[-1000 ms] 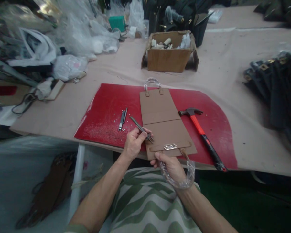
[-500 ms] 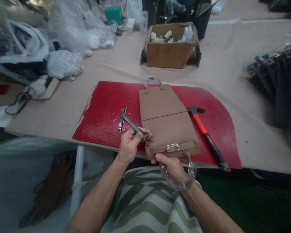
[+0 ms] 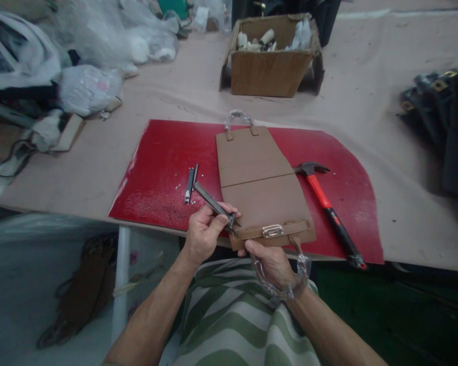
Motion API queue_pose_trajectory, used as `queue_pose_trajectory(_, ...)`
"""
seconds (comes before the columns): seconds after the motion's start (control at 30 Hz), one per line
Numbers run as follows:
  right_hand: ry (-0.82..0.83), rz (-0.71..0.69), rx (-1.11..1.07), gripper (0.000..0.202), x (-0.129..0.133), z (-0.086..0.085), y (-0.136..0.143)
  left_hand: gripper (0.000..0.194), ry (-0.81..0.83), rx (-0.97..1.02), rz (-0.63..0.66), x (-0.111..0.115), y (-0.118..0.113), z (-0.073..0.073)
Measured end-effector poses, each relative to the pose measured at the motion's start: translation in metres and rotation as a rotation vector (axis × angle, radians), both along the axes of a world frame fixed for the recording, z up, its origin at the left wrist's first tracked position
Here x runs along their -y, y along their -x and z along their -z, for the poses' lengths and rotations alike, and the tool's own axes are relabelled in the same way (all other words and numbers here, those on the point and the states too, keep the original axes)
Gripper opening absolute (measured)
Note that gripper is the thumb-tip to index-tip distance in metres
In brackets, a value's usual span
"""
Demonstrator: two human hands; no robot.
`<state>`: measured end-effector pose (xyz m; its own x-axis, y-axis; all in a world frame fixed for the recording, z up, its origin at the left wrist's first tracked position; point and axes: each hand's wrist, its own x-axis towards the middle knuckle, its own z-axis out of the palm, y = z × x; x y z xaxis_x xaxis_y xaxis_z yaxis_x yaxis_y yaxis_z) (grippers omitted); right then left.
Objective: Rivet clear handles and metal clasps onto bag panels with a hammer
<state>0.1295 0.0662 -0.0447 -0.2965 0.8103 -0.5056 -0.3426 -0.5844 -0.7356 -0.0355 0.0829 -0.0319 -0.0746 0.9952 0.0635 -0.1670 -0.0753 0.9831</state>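
A flat brown leather bag piece [image 3: 257,175] lies on a red mat [image 3: 168,147], with plastic-wrapped handles at its far and near ends. My left hand [image 3: 206,229] is closed around a grey metal tool [image 3: 211,200] with two thin prongs. Its prongs are at the left end of the bag's near strap [image 3: 250,233]; whether they touch it I cannot tell. My right hand [image 3: 269,259] pinches the bag's near edge below the silver clasp [image 3: 273,231], thumb on top. The near wrapped handle [image 3: 303,267] loops around that wrist.
A claw hammer [image 3: 330,211] lies right of the bag. Slim metal punches [image 3: 191,184] and small white bits lie to its left. Farther back stands a cardboard box [image 3: 269,73] of small items. Plastic bags [image 3: 91,89] crowd the left; dark straps [image 3: 446,107] are piled at right.
The prongs of the tool in my left hand have tilted downward, closer to the strap's left end. My right hand keeps its hold. The camera view has shifted slightly.
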Motion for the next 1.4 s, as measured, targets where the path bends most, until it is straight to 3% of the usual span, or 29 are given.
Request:
queue_pose_trajectory(0.53,0.041,-0.001,0.026,0.027,0.0,0.004,0.004,0.019,-0.034,-0.064,0.029,-0.003,0.006,0.007)
queue_pose_trajectory(0.73,0.033,-0.019,0.055,0.03,0.0,-0.001,0.005,0.019,-0.013,-0.15,0.029,-0.003,0.005,0.0)
queue_pose_trajectory(0.87,-0.021,-0.101,0.154,0.032,-0.002,-0.004,0.0,0.018,0.007,-0.256,0.009,-0.003,0.002,-0.004)
queue_pose_trajectory(1.0,0.053,-0.209,0.276,0.04,-0.003,-0.002,-0.004,0.019,0.051,-0.24,-0.004,-0.004,0.002,0.002)
queue_pose_trajectory(1.13,0.027,-0.195,0.156,0.036,-0.004,-0.001,-0.004,0.02,0.037,-0.213,-0.01,-0.005,0.004,0.007)
queue_pose_trajectory(1.4,-0.005,-0.205,0.052,0.038,-0.005,-0.003,-0.001,0.017,-0.038,-0.244,-0.038,0.004,0.001,-0.001)
